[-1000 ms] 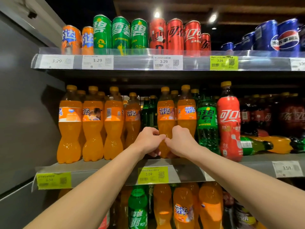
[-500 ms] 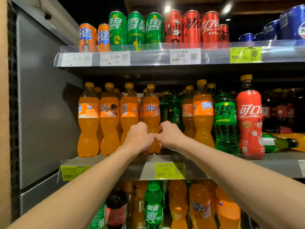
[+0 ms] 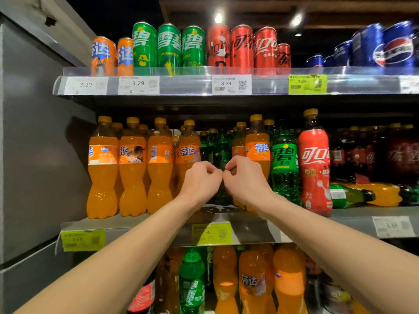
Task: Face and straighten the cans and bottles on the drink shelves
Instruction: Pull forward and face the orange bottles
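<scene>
Our left hand (image 3: 200, 180) and right hand (image 3: 244, 177) are raised side by side in front of the middle shelf (image 3: 140, 223), knuckles almost touching, fingers curled. They seem to hold nothing, though we cannot tell for sure, because the fingertips are turned away from us.

Just behind them is a gap in the front row, with dark green bottles (image 3: 217, 155) standing deeper. The risk, as we judge it, is on both sides of this gap: the orange bottle (image 3: 188, 155) at the left and the orange bottle at the right (image 3: 257, 155) are tall and narrow at the waist. A careless elbow or wrist could tip one, and it could push its neighbours.

To the right, a green bottle (image 3: 349, 196) lies on its side and could roll.

Above, cans (image 3: 169, 46) stand behind a clear rail (image 3: 272, 71). The room is dark, with ceiling spotlights (image 3: 218, 18).
</scene>
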Motion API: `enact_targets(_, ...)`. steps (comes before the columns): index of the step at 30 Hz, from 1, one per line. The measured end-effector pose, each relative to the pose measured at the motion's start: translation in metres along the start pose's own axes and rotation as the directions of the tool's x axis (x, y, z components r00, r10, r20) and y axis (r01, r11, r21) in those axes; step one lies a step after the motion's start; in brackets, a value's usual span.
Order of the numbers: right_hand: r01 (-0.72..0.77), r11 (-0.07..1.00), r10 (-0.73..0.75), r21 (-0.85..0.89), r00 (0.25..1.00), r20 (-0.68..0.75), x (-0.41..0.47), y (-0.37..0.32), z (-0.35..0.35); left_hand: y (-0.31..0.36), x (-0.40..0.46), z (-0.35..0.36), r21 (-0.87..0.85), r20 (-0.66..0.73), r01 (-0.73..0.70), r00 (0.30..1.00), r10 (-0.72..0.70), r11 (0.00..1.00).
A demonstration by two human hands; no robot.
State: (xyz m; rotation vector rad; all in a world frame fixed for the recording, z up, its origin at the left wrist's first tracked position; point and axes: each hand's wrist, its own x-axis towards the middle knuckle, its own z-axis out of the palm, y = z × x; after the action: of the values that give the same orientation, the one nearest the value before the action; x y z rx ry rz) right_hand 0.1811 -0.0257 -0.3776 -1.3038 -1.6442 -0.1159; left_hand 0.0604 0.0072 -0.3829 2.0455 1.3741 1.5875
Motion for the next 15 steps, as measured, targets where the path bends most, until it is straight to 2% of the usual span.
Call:
enact_targets(3,-0.018,1.0,0.017,-0.02,0.999,-0.051,-0.006,0.014,-0.027,0.015,0.002,0.024,-0.095,0.088,0.022,0.996,-0.014,0.995)
enact_targets(9,-0.048,0.998,0.045,-0.051,0.997,-0.059,-0.01,0.041,-0.059,0.038,0.011,0.065,-0.278,0.273,0.147,0.96,-0.068,0.949)
enact_targets(12,-0.037,0.998,0.034,-0.05,0.997,-0.071,-0.011,0.047,-0.061,0.036,0.016,0.069,-0.304,0.294,0.141,0.955,-0.048,0.942)
enact_targets(15,-0.055,0.998,0.053,-0.026,0.996,-0.068,-0.011,0.048,-0.057,0.033,0.018,0.064,-0.255,0.272,0.103,0.962,-0.031,0.962)
